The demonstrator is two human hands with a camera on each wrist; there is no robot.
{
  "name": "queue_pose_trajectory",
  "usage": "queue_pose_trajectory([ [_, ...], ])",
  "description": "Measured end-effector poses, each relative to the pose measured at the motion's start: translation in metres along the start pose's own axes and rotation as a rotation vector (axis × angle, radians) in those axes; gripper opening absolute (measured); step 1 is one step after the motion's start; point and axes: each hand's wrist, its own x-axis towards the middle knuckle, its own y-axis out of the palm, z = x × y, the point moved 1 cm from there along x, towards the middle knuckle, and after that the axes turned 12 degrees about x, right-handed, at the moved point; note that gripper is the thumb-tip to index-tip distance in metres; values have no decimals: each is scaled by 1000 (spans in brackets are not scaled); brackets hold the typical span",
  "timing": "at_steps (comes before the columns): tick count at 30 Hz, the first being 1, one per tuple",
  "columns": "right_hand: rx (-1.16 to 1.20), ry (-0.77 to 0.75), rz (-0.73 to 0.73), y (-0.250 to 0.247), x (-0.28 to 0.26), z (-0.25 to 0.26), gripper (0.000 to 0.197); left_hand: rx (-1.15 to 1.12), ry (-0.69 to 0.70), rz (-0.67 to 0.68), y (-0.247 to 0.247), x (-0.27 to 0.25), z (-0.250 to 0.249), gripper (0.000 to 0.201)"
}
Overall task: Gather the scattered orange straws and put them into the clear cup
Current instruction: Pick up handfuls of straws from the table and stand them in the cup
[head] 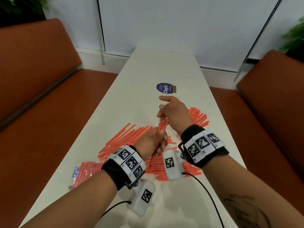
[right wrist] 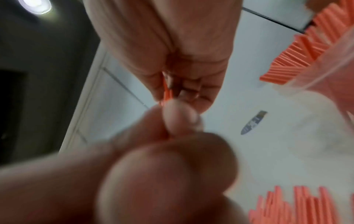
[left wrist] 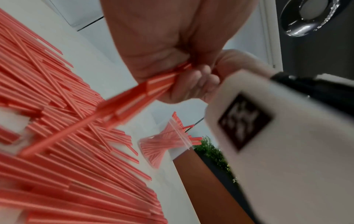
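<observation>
Head view, white table (head: 164, 66) between two orange benches.

Item: left hand (head: 152, 143), raised above the table, fingers curled round a bundle of orange straws (head: 162, 127). The bundle runs up out of the fist toward the right hand and pokes out below it toward the person. The left wrist view shows the same grip from beneath: fingers (left wrist: 193, 84) folded over the bundle (left wrist: 134, 97), its free end slanting down over the heap.

Item: right hand (head: 174, 112), just beyond the left and higher, holding a single straw (head: 171, 102) that stands nearly upright against the hand. Forefinger stretched out to the left, the other fingers curled. The right wrist view is blurred; a few orange straw ends (right wrist: 167, 92) show between the curled fingers, no more can be told.

Item: loose straws (head: 125, 137), a wide heap lying flat on the table under and around both hands, many roughly parallel, spreading to the right edge behind the right hand.

Item: clear cup (left wrist: 168, 141), seen in the left wrist view only, standing on the table just beyond the heap's edge, already packed with straws that fan out above its rim.

Item: round purple sticker (head: 164, 87) on the table, beyond the right hand.

Item: clear packet of straws (head: 85, 171) with a blue label, at the table's left edge near the left forearm.
</observation>
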Motion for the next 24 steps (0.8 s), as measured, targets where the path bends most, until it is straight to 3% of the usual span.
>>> queue_pose_trajectory([
  [3, -38, 0, 40, 5, -9, -12, 30, -99, -23, -60, -7, 3, -1, 33],
  [7, -70, 206, 188, 18, -25, -24, 43, -213, -60, -126, -6, 5, -5, 28],
  [11, -14, 49, 111, 15, -21, -21, 50, -230, -113, -117, -6, 5, -2, 39],
  [15, -138, 31, 303, 11, -19, -21, 41, -217, -154, -121, -10, 5, -6, 39],
  [18, -167, -3, 259, -1, -23, -25, 42, -233, -189, -154, -21, 7, -6, 40],
  [20, -389, -7, 274, -12, -27, -32, 26, -255, -220, -194, -31, 8, -3, 42],
  [22, -735, 37, 448, -22, -33, -45, 14, -304, -233, -240, -39, 8, 2, 42],
  [24, -1001, 90, 630, -26, -41, -58, 29, -315, -244, -266, -43, 6, 6, 41],
])
